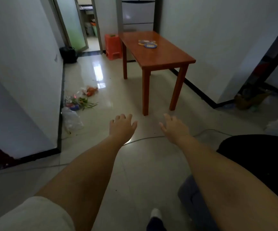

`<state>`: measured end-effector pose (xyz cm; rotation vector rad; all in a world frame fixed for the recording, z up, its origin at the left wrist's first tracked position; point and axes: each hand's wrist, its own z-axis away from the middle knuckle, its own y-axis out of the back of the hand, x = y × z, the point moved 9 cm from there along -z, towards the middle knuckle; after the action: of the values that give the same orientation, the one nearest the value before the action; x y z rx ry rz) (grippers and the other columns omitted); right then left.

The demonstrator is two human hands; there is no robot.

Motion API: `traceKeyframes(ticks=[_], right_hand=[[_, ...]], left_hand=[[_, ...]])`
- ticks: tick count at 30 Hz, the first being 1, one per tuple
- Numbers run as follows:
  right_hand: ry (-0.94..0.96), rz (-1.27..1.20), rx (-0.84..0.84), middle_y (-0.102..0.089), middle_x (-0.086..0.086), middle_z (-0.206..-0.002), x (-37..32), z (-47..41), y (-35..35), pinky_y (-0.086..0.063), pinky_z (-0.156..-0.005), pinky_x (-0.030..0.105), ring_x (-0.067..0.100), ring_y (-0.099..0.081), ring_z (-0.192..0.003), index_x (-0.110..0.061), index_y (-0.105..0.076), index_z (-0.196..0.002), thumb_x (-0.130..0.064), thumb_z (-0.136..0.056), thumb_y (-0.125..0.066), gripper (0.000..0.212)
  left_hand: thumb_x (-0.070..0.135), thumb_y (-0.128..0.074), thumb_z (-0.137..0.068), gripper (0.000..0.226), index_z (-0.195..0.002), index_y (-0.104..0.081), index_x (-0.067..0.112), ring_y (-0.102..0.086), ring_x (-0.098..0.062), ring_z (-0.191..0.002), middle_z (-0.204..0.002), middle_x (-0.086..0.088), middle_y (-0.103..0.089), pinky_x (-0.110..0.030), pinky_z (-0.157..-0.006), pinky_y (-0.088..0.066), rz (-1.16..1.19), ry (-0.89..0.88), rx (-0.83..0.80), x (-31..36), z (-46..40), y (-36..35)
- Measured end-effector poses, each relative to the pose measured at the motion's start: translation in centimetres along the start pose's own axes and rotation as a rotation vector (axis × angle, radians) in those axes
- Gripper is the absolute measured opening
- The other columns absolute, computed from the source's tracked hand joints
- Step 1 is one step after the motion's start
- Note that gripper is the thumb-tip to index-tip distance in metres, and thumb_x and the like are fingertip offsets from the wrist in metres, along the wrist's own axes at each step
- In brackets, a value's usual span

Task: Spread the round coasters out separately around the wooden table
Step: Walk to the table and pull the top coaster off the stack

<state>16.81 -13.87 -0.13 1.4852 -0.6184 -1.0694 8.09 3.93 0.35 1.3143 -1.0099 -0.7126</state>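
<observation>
While outstretched, both hands (123, 125) empty.

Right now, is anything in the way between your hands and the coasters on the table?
Nothing blocks them. Both hands, left and right, are empty, out over open floor. The coasters sit bunched on the far part of the wooden table, whose near end is bare.

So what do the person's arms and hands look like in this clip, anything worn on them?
Both hands, the left hand and the right hand, are bare: no gloves, and no rings, watch or bracelet that I can make out. The forearms are uncovered too. A short, light off-white sleeve shows at the left upper arm; the right sleeve is out of frame. No markings or cables on either arm.
</observation>
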Motion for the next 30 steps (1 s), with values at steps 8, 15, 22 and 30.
traceKeyframes(ticks=[8, 15, 22, 30], right_hand=[[0.067, 0.019, -0.096, -0.049, 0.017, -0.139, -0.2, -15.2, 1.3, -0.044, -0.098, 0.047, 0.037, -0.049, -0.125, -0.014, -0.035, -0.144, -0.046, -0.099, -0.035, 0.055], [0.155, 0.052, -0.159, -0.046, 0.017, -0.143, -2.9, -27.6, 1.7, -0.043, -0.1, 0.048, 0.038, -0.047, -0.128, -0.015, -0.03, -0.147, -0.045, -0.099, -0.034, 0.056], [0.233, 0.091, -0.158, -0.047, 0.018, -0.14, -8.4, -40.8, 0.7, -0.044, -0.099, 0.049, 0.038, -0.05, -0.125, -0.017, -0.028, -0.148, -0.044, -0.1, -0.035, 0.056], [0.14, 0.03, -0.082, -0.049, 0.019, -0.138, -14.7, -59.5, 2.4, -0.044, -0.098, 0.048, 0.039, -0.051, -0.125, -0.016, -0.032, -0.146, -0.044, -0.099, -0.037, 0.055]], left_hand=[[0.045, -0.032, -0.096, 0.052, -0.136, -0.046, 0.016, -0.052, -0.031, -0.12, -0.131, -0.014, -0.057, -0.044, -0.096, -0.043, 0.05, 0.104, 0.002, -0.6, -13.6, -0.3], [0.047, -0.033, -0.095, 0.054, -0.138, -0.045, 0.016, -0.053, -0.031, -0.121, -0.132, -0.014, -0.057, -0.045, -0.098, -0.043, 0.048, 0.175, 0.033, -3.0, -24.2, 0.3], [0.046, -0.033, -0.095, 0.054, -0.137, -0.046, 0.015, -0.052, -0.032, -0.123, -0.134, -0.015, -0.056, -0.046, -0.098, -0.044, 0.078, 0.285, 0.056, -10.4, -36.0, 0.5], [0.046, -0.033, -0.096, 0.053, -0.137, -0.045, 0.014, -0.046, -0.03, -0.13, -0.139, -0.013, -0.052, -0.044, -0.103, -0.041, 0.048, 0.195, 0.078, -17.5, -55.0, 4.0]])
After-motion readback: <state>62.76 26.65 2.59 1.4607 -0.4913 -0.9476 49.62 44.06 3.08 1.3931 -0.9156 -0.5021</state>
